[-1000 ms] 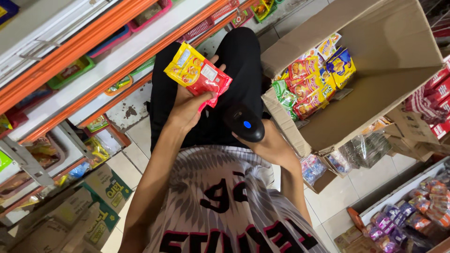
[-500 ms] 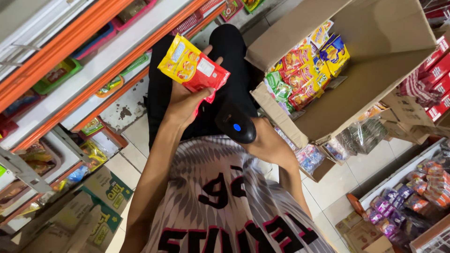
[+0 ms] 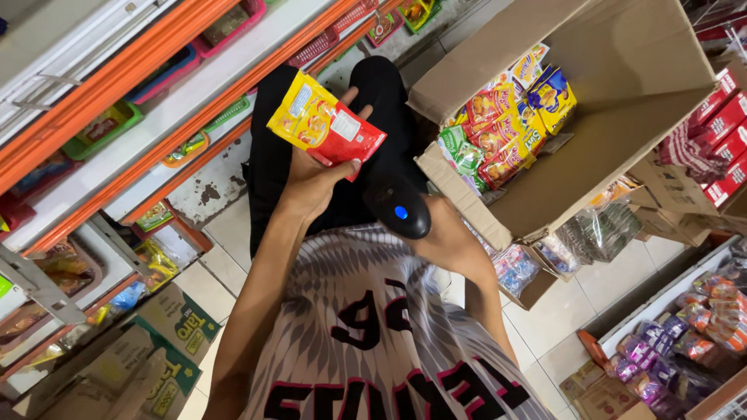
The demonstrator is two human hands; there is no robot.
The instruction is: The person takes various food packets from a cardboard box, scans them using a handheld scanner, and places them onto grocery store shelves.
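One snack packet held up beside one black handheld scanner, above a person's lap in a shop aisle.

Left of the hands, orange-edged shelves (image 3: 117, 78) hold several small baskets of goods. The left hand (image 3: 311, 183) pinches one yellow and red packet (image 3: 323, 124) between thumb and fingers. Just right and below it, the right hand (image 3: 447, 245) is wrapped around one scanner (image 3: 397, 206) showing a blue light. Further right, one open cardboard box (image 3: 607, 132) holds a stack of many similar colourful packets (image 3: 506, 124).

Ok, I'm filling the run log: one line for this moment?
left hand: holds yellow-red snack packet | right hand: holds black barcode scanner | open carton: holds packets
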